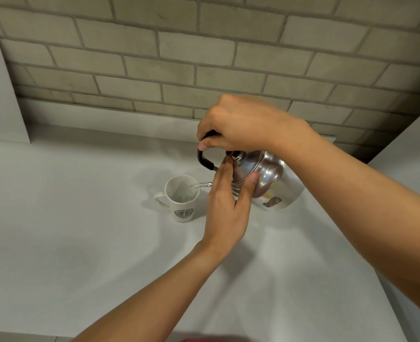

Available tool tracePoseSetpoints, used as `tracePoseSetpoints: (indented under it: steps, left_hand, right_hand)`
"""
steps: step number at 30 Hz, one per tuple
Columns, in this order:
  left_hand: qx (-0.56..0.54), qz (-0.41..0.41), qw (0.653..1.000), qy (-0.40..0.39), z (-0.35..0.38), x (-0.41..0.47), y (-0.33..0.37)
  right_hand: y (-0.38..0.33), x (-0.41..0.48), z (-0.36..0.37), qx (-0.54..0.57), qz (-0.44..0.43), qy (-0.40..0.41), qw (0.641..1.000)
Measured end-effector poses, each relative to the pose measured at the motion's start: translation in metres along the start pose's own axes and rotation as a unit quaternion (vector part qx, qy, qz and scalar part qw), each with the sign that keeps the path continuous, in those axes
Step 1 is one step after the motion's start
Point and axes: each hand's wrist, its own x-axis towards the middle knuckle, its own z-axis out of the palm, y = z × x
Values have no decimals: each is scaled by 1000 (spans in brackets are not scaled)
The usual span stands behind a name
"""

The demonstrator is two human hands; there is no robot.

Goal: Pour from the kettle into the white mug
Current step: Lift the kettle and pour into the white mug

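The right hand (236, 124) is closed in a full grip around the black handle (204, 160) of the steel kettle (268, 183), with the thumb tip showing at the front of the handle. The left hand (226, 203) is open and laid flat against the kettle: its fingers (225, 169) reach up to the lid knob (230, 154), and the thumb presses on the lid rim, so the hand steadies the lid but grips nothing. The kettle is tilted, base raised toward the right forearm and spout (207, 185) lowered beyond the left fingertips on the little-finger side. Its long axis, base to spout, points from the right wrist toward the white mug (181, 201). The mug stands upright on the grey counter (80, 218), just beside the left hand on its outer edge and below the right knuckles, with its own handle turned away from both hands. A clear stream (195, 187) leaves the spout and passes over the near rim into the mug; the liquid level inside cannot be read. The pour appears to be under way. The left hand is nearer the mug, but the right hand governs the tilt. The controlling relation is spout tip over mug opening: the next adjustment likely calls for rolling the right wrist back to level the kettle while the spout stays above the rim, to prevent spillage onto the counter.
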Motion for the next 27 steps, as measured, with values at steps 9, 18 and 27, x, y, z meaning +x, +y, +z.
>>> tracePoseSetpoints:
  steps: [9,18,27]
  left_hand:
    - [-23,-11,1000,4,1,0,4]
    - [-35,-20,999,9,1,-1,6]
    - [-44,-14,999,17,0,0,9]
  right_hand:
    - [0,4,-2,-15,-3,-6,1000]
    - [-1,8,-3,-19,-6,-8,1000]
    - [-3,12,-6,-25,-9,-7,1000]
